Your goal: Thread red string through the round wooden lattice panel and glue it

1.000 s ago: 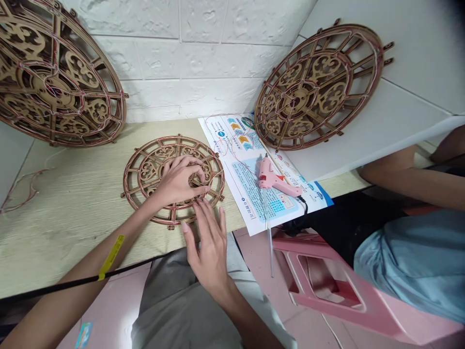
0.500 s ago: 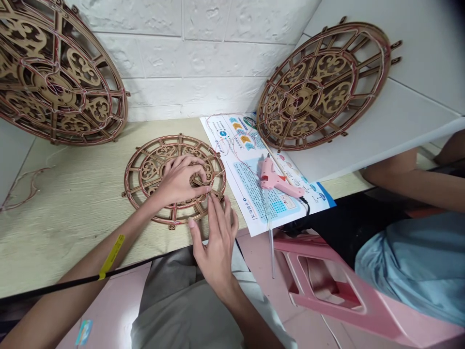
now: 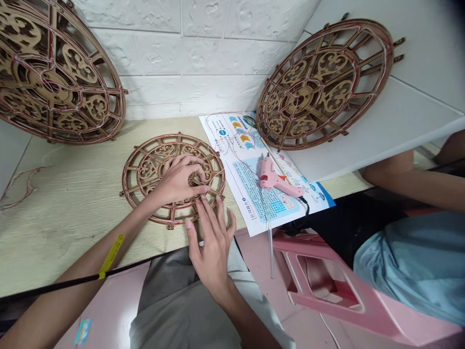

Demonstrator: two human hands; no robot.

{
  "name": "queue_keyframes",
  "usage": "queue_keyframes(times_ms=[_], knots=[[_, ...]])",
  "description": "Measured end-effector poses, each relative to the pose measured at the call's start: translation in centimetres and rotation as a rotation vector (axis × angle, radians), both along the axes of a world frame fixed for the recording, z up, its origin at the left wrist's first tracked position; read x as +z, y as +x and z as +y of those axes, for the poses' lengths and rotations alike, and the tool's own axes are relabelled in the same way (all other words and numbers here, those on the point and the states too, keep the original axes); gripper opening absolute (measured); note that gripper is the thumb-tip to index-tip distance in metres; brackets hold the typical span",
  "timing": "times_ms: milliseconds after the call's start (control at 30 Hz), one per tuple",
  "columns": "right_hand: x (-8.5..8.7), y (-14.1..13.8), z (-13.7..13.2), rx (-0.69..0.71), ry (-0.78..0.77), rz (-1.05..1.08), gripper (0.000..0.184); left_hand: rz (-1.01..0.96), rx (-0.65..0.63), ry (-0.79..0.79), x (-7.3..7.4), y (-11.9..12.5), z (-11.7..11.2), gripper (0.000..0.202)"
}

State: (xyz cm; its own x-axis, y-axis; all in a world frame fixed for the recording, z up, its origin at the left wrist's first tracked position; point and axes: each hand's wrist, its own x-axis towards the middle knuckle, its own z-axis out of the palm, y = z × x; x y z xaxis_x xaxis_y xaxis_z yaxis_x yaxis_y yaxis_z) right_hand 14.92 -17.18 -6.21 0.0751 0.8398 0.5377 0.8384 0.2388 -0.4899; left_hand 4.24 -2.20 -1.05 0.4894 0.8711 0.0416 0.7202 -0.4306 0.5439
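Note:
A flat round wooden fretwork wheel (image 3: 144,162), strung with thin red wire, lies on the desk under both hands. My left hand (image 3: 178,180) curls over its centre, fingers pressing on the wood; what the fingertips pinch is partly hidden. My right hand (image 3: 212,245) comes up from below, its fingers spread. Their tips touch the wheel's lower right rim, close to my left fingertips. Part of the wheel is hidden by my hands. Neither hand is near the pink glue gun (image 3: 272,178), which lies on a printed instruction sheet (image 3: 247,191).
Two larger wired wooden wheels lean at the back, one at left (image 3: 61,72) and one at right (image 3: 323,82), against a white brick wall. A loose wire (image 3: 22,186) lies far left. A co-worker's arm (image 3: 403,179) and blue shirt (image 3: 410,266) are at right, beside a pink stool (image 3: 319,291).
My right fingers have slid left along the wheel's rim, closer to my left fingertips. My left hand stays in place on the wheel. The view has shifted only slightly.

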Motion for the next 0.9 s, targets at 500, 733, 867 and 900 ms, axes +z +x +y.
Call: queue_keyframes(times_ms=[500, 733, 867, 900], knots=[[0.78, -0.12, -0.21, 0.073, -0.101, 0.006, 0.044, -0.021, -0.074, -0.001, -0.13, -0.42, 0.39, 0.023], [0.30, 0.03, -0.58, 0.086, -0.046, 0.048, 0.041, -0.036, -0.070, -0.013, -0.32, -0.52, 0.64, 0.024], [0.12, -0.13, -0.83, 0.086, -0.026, 0.095, 0.046, -0.035, -0.075, -0.016, -0.30, -0.50, 0.53, 0.023], [0.16, -0.17, -0.86, 0.087, -0.033, 0.099, 0.047, -0.033, -0.078, -0.020, -0.24, -0.50, 0.49, 0.023]])
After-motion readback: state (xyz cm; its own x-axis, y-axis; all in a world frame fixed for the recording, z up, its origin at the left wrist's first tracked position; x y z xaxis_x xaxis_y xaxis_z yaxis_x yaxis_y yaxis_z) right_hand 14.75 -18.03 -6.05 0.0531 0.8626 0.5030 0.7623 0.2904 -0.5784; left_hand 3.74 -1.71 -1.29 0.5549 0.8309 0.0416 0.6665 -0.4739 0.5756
